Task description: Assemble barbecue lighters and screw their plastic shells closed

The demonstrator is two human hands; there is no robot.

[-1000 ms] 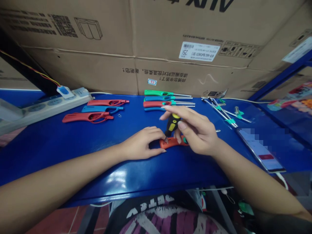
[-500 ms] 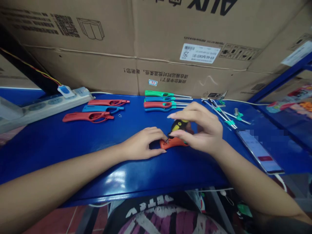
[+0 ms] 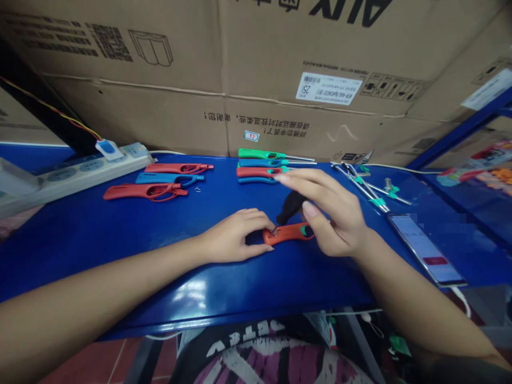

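Note:
An orange gas lighter (image 3: 288,232) with a green trigger piece lies flat on the blue table. My left hand (image 3: 238,234) pinches its left end between thumb and fingers. My right hand (image 3: 334,213) is over the lighter's right part, its fingers around the dark handle of a short screwdriver (image 3: 291,207). The screwdriver leans, its thin tip touching the lighter's left end, close to my left fingertips. The far side of my right-hand grip is hidden.
Red and blue lighter bodies (image 3: 146,192) lie back left, tiny metal pieces beside them. Several lighters with metal tubes (image 3: 256,172) lie behind my hands. Loose tubes (image 3: 362,186) and a phone (image 3: 428,249) are at right, a power strip (image 3: 80,170) at left. A cardboard box (image 3: 168,117) stands behind.
My right hand has turned the screwdriver handle, whose yellow parts no longer show. Its thumb has shifted right, uncovering more of the lighter. My left hand has not moved.

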